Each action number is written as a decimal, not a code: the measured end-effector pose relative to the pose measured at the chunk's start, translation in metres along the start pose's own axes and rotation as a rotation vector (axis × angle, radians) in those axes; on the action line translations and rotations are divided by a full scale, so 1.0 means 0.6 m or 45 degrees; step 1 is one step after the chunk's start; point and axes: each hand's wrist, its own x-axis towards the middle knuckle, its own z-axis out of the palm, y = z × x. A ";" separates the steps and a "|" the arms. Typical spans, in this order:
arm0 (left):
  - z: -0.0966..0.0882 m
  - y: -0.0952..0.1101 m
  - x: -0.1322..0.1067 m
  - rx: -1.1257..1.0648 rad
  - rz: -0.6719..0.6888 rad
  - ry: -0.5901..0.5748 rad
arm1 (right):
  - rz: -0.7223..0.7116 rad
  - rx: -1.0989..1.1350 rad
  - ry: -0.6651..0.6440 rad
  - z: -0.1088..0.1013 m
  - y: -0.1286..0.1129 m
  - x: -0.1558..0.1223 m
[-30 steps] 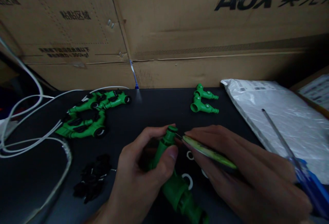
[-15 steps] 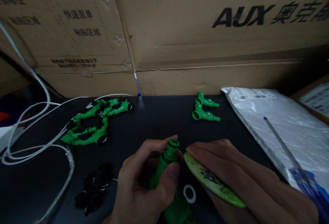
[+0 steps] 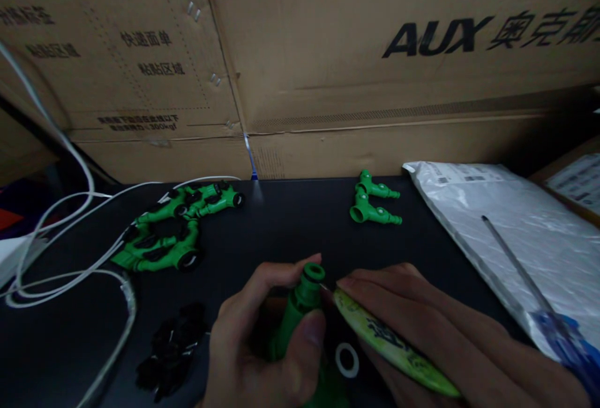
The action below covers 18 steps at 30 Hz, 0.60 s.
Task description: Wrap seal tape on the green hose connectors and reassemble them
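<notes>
My left hand (image 3: 262,345) is closed around a green plastic hose fitting (image 3: 300,305), its open round end pointing up and away. My right hand (image 3: 450,345) grips a yellow-green handled tool (image 3: 389,345) whose thin metal tip touches the fitting's neck just under the rim. A white ring (image 3: 347,360) lies on the black table (image 3: 290,220) just below the tool.
A pile of green fittings (image 3: 173,230) lies at the left, two more green fittings (image 3: 370,202) at the back middle. Small black parts (image 3: 171,348) sit at the lower left beside white cables (image 3: 70,258). A blue-handled screwdriver (image 3: 539,302) rests on a white plastic bag (image 3: 515,227). Cardboard boxes (image 3: 328,64) wall the back.
The view has tilted up a little over the second, so hands and table sit lower in frame. Both hands keep their grip, with the tool tip still at the fitting's neck.
</notes>
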 end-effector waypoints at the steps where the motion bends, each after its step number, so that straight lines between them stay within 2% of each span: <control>1: 0.001 0.000 -0.001 -0.005 0.002 0.023 | -0.004 0.014 0.007 -0.001 0.001 0.003; 5: -0.001 0.003 0.002 0.035 -0.017 0.057 | 0.008 0.010 0.015 -0.002 0.001 0.001; 11: -0.011 0.002 0.012 0.093 0.013 -0.076 | 0.036 -0.077 0.046 0.005 -0.006 -0.010; 18: -0.014 -0.007 0.010 0.073 0.098 -0.112 | 0.050 0.095 -0.030 -0.004 0.006 0.004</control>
